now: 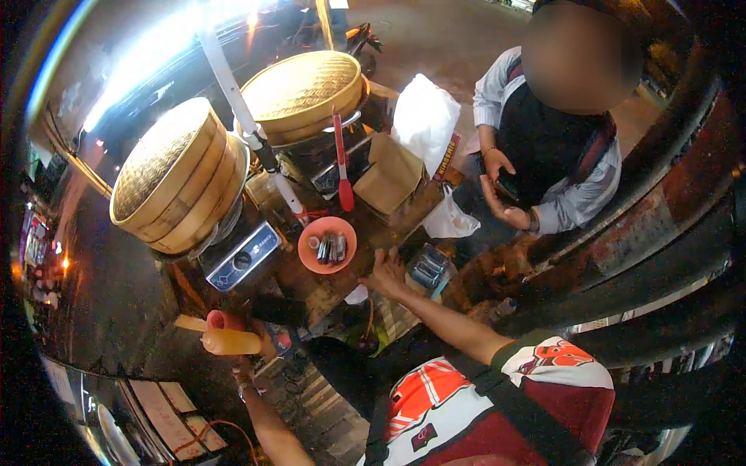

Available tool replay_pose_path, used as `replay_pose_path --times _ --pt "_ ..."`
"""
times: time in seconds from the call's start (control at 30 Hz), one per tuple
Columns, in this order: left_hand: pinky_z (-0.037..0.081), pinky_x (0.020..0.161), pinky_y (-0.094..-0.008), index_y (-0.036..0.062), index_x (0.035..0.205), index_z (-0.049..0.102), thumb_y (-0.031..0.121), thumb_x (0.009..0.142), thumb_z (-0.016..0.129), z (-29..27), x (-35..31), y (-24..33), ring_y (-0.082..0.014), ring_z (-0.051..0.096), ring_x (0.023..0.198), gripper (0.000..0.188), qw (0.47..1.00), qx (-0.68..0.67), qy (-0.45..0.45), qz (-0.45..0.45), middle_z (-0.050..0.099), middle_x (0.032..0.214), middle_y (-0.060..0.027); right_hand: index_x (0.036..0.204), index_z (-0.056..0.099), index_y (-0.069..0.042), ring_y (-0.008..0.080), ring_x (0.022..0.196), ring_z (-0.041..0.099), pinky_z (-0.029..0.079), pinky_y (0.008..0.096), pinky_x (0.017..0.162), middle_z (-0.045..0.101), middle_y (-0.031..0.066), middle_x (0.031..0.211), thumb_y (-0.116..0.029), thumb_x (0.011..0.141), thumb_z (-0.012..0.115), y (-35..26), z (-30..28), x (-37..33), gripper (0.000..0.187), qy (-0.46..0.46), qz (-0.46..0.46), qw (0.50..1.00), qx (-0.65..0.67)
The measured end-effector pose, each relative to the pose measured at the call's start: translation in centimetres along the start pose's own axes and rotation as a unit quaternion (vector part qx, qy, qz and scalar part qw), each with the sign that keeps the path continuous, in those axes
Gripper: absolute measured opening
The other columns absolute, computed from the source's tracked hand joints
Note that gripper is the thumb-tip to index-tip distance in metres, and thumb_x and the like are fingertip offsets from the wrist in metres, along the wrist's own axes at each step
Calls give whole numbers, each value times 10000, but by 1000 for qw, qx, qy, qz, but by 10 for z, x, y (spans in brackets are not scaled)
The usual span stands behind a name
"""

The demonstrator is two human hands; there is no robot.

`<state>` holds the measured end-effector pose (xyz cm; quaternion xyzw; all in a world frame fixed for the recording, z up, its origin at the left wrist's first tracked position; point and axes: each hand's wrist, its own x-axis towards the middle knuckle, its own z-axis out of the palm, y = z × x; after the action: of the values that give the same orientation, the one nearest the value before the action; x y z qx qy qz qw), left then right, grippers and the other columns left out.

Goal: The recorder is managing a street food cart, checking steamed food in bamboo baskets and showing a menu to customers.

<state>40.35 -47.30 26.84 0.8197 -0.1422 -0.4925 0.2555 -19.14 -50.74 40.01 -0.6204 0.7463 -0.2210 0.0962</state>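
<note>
My right hand (386, 273) rests at the wooden table (322, 293) with its fingers apart and nothing seen in them. It lies between a pink bowl (305, 255) of small dark and silvery packets and a blue-grey pack (430, 266). A small white piece of paper (357, 295) is near its thumb. At the lower left, my left hand (242, 368) is beside a yellow-orange squeeze bottle (231, 342) and a red one (221, 319). Shadow and the bottle hide its fingers, so I cannot make out a grip.
Two round bamboo steamers (172, 182) (299, 89) stand at the back, with a blue-fronted cooker (243, 256) below the left one. A white pole (225, 74) rises between them. Red tongs (343, 167), a cardboard box (388, 177) and white bags (425, 116) are nearby. Another person (556, 147) stands opposite, holding a phone.
</note>
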Motion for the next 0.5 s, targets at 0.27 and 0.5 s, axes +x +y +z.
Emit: replay_pose_path --times 0.27,0.5 --pt "497 831 -595 138 1532 201 611 944 410 -11 0 -16 -436 474 1204 783 1000 0 9 -1 398 1423 -206 1278 250 -1 563 1123 518 506 565 849 254 410 1369 -531 708 792 -15 -15 -4 948 -47 14 998 32" --pt "500 832 -588 134 1530 207 606 945 414 7 8 -5 -433 481 1196 780 999 29 -5 40 408 1413 -209 1276 241 -5 586 1086 529 497 589 883 186 439 1400 -473 708 811 27 23 8 931 56 -28 998 29"
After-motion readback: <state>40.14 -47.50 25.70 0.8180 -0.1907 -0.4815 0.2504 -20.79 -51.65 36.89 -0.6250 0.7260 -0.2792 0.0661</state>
